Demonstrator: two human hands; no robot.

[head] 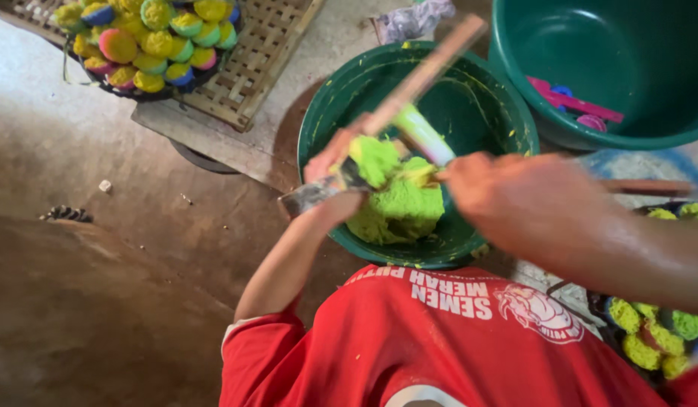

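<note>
Two hands over round green plastic basin (507, 113): left hand (335, 162) clamped on blurred mould (307, 196) (heaped with lime-green dough (398, 203)), right hand (518, 200) closed around flat wooden stick (428, 71), apparently levelling; steadiness needed next.

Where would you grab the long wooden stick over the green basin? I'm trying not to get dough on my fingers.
Grip the wooden stick on its bare upper shaft, coming from the far side of the green basin. It slants up and away, and that end is dry, while the lower end sits in the green dough.
</note>
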